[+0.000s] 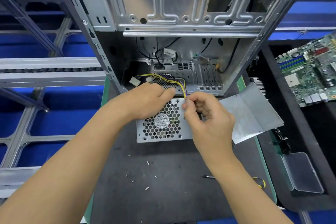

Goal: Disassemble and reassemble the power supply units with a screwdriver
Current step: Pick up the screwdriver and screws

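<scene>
A silver power supply unit with a honeycomb fan grille lies on the dark mat in front of an open computer case. Its yellow and purple cable bundle runs up from the unit's top edge toward white connectors. My left hand rests over the unit's upper left, fingers curled by the cables. My right hand pinches something small, a screw perhaps, at the cable exit near the unit's top right corner. A screwdriver lies on the mat behind my right forearm, partly hidden.
Several loose screws lie scattered on the mat near me. A bent sheet-metal cover lies right of the unit. A green motherboard sits far right, a grey tray below it. Conveyor rails run on the left.
</scene>
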Motion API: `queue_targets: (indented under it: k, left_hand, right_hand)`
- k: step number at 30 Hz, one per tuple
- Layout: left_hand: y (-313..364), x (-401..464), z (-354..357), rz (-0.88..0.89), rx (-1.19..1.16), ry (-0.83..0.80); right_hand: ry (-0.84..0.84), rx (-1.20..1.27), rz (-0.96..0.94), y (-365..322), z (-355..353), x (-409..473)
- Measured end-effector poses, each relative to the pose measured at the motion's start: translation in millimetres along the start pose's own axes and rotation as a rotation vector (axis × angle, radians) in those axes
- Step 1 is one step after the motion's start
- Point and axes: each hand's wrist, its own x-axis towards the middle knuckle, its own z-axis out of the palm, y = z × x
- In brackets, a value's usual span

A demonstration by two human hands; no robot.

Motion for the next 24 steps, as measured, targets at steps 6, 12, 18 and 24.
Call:
queue_targets:
  k: [6,12,18,24]
  left_hand:
    - [-1,3,0,-0.035,-0.034,-0.033]
    - [-2,3,0,-0.057,-0.065,-0.042]
    - [-4,-1,5,0.003,-0.063,0.030]
    - [-1,-3,8,0.064,-0.039,0.103]
  right_hand:
    - [-0.019,0.012,0.023,-1,-1,1]
    - [-0.026,0.002,0.045,-6,-2,2]
    - [-0.113,-0.056,0.069,-15,-8,10]
    - [-0.188,-0.102,0.047,-20,-13,20]
